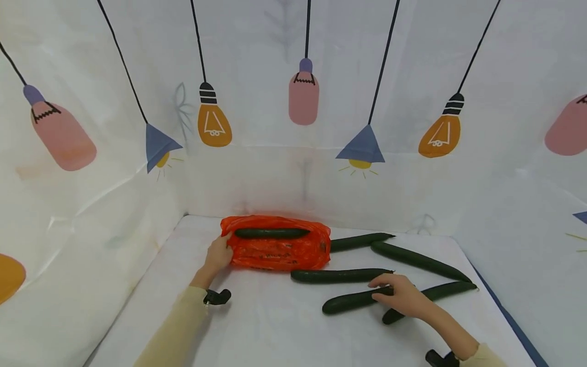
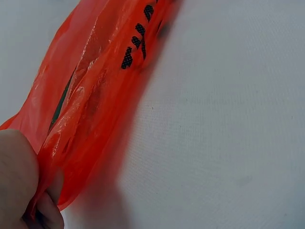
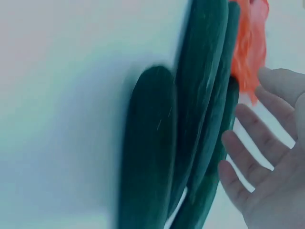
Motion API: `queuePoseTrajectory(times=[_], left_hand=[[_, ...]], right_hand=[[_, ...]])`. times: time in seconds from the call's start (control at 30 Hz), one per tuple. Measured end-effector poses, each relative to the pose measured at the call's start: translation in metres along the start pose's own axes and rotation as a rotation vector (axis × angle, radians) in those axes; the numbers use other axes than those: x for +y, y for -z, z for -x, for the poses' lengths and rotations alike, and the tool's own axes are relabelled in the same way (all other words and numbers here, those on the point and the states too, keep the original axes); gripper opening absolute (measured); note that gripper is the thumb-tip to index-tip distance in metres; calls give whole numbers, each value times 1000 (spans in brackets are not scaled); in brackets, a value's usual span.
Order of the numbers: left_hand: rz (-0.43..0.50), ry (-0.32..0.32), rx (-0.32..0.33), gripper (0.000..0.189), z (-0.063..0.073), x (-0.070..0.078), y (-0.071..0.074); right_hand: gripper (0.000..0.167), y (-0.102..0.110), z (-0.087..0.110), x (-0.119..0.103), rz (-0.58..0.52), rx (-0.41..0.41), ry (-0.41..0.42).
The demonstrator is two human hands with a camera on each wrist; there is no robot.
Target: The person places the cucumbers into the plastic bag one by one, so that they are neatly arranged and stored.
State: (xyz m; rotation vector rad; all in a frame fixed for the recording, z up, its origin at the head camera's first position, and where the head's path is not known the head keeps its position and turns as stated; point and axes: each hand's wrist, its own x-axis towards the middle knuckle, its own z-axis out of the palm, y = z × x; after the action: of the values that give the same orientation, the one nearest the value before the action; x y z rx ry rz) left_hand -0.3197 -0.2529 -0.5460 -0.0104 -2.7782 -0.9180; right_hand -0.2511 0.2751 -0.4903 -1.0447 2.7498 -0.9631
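I saw a red bag (image 1: 275, 257) near the back of the white table (image 1: 266, 326). The person's left hand (image 1: 220, 253) held the bag's left edge, finger and thumb clamped on the thin plastic. 1 long green cucumber (image 1: 272, 233) showed in the bag's mouth. 5 more cucumbers (image 1: 341, 276) lay to the right, 1 of them partly behind the bag. The right hand (image 1: 403, 295) was over the 2 front ones, its fingers spread apart. I couldn't tell if they touched. Lamp pictures (image 1: 214, 125) decorated the wall.
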Motion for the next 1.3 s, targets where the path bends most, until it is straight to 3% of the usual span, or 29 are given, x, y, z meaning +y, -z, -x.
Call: queuePoseTrajectory(times=[0.23,0.37,0.47,0.77,0.93,1.07,1.3], left_hand=[[8,18,30,60,-5,-3,-2],[4,0,22,67,-5,-2,-3],[9,1,11,69,-4,2,1],[47,65,36,69,-7,5,14],[35,83,0,70,-5,-3,9],[73,49,-5,65,-3,-7,6],[98,69,-48,63,-2,-6,7]], right_hand=[[35,22,32,27,91,85,-102],[44,34,49,41,129,100,-211],[50,36,63,55,158,104,-248],[57,30,79,86,307,262,-156],[52,27,77,97,343,278,-158],[45,26,73,101,356,266,-136],[41,21,68,94,326,252,-26]])
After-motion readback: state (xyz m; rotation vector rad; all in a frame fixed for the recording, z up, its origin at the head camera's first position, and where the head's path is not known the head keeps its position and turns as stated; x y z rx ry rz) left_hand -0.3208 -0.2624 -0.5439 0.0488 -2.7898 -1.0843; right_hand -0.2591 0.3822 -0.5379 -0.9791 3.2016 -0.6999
